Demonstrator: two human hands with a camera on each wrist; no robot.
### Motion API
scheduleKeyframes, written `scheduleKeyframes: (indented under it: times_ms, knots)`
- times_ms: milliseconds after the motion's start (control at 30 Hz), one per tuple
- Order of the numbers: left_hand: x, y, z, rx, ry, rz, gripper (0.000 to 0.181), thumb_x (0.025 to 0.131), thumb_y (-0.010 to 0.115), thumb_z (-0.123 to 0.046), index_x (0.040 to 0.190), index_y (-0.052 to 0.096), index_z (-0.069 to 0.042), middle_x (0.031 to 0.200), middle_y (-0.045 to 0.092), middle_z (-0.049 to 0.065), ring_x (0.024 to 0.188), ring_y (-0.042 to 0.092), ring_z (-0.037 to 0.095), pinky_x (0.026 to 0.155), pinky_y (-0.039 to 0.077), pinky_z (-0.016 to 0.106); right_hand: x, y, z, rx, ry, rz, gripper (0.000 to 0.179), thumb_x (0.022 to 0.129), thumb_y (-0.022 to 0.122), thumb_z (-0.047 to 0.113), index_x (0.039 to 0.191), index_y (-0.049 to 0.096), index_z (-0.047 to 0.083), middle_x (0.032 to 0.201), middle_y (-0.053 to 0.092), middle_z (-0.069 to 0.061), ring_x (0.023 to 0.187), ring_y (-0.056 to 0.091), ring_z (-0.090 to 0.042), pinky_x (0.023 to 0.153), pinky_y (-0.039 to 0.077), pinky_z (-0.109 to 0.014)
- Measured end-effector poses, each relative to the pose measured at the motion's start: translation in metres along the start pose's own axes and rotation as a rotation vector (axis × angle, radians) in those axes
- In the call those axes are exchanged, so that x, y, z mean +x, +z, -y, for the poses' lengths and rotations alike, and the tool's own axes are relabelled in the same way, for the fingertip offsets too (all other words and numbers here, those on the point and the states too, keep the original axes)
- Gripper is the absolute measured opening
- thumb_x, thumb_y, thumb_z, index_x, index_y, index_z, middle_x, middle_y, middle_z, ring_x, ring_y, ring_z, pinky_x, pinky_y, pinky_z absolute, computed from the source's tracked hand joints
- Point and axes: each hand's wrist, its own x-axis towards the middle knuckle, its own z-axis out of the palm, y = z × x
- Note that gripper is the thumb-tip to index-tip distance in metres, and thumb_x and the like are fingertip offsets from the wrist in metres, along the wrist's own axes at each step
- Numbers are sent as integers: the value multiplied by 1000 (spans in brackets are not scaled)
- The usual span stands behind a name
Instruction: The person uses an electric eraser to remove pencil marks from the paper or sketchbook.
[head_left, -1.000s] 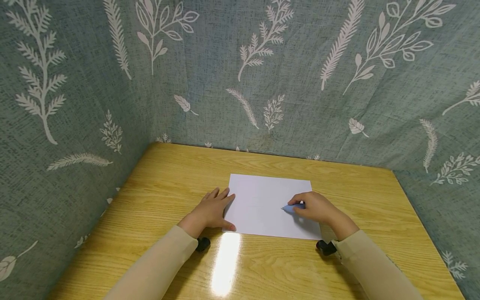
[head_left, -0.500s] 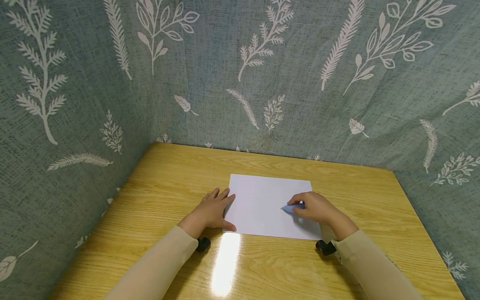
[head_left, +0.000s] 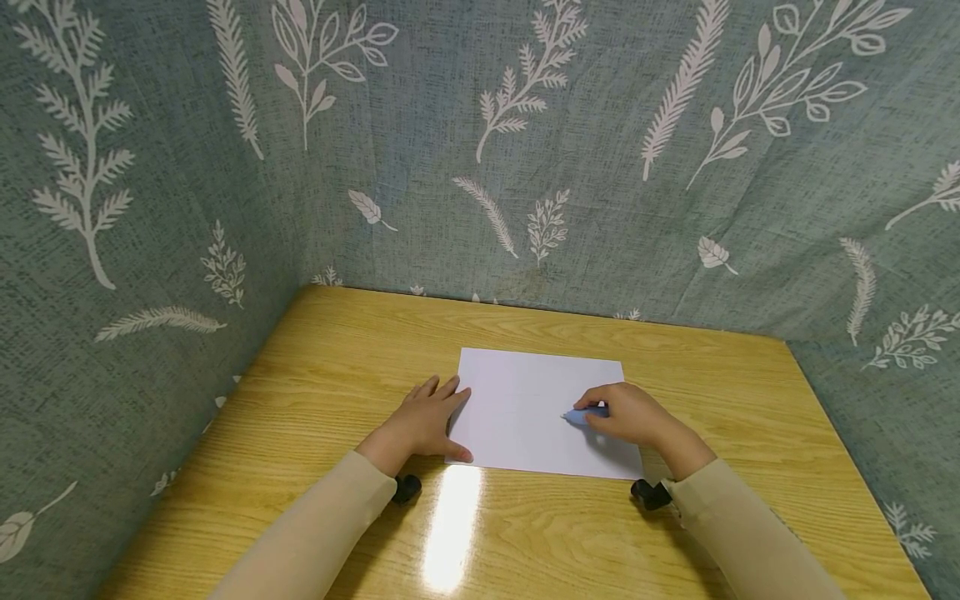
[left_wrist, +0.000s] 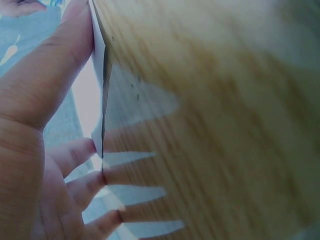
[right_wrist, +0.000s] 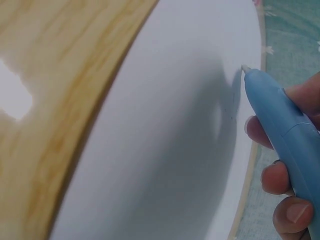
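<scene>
A white sheet of paper (head_left: 517, 379) lies on the wooden table. My left hand (head_left: 423, 421) rests over the paper's left edge with fingers spread, the thumb at its near left corner. In the left wrist view, the fingers (left_wrist: 82, 187) reach along the paper's edge, close over the glossy tabletop. My right hand (head_left: 633, 414) pinches a thick blue pen-shaped tool (head_left: 581, 416) above the right half of the sheet. The right wrist view shows the blue tool (right_wrist: 280, 117) tilted, its narrow pale tip right at the paper near tiny dark marks.
The yellowish wooden table (head_left: 360, 333) extends on all sides of the sheet, with a bright reflection in front of it. A grey-green cloth (head_left: 420, 150) printed with white leaves hangs behind and at both sides. A dark wrist camera (head_left: 651, 495) sits below the right sleeve.
The right hand and the blue tool have shifted very slightly left. The left hand and the paper stay in place.
</scene>
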Motion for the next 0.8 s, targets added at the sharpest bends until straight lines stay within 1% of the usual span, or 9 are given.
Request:
scheduleKeyframes:
  times_ms: [200, 333, 400, 567, 800]
  knots:
    - [-1, -1, 0, -2, -2, 5, 107, 73, 81, -62, 158, 35, -16, 165, 20, 12, 150, 13, 44, 119, 15, 60, 1, 0, 1, -10, -9, 3, 18, 95, 67, 16, 111, 77, 17, 107, 72, 0, 87, 63, -11, 74, 51, -35]
    - [-1, -1, 0, 0, -4, 10, 107, 73, 80, -62, 158, 35, -17, 165, 20, 11, 150, 13, 44, 119, 15, 60, 2, 0, 1, -15, -8, 6, 19, 95, 67, 16, 111, 77, 17, 108, 72, 0, 89, 64, -12, 75, 51, -35]
    - [-1, -1, -1, -2, -4, 9, 107, 73, 81, -62, 158, 35, -16, 165, 20, 12, 150, 13, 44, 119, 15, 60, 2, 1, 1, -16, -6, 6, 19, 95, 67, 16, 111, 77, 17, 108, 72, 0, 90, 64, -13, 76, 51, -36]
    - [-2, -1, -1, -14, -5, 2, 107, 72, 82, -61, 158, 36, -16, 165, 20, 12, 150, 13, 44, 119, 15, 60, 3, 0, 3, -15, -4, 7, 19, 94, 67, 16, 110, 77, 17, 109, 72, 0, 88, 63, -12, 76, 50, -35]
    - [-1, 0, 0, -15, -10, 1, 108, 72, 81, -62, 158, 35, -17, 166, 19, 11, 151, 12, 43, 119, 14, 60, 3, 0, 3, -21, -20, 8, 19, 95, 67, 16, 111, 76, 18, 109, 72, 0, 89, 63, -12, 76, 50, -36]
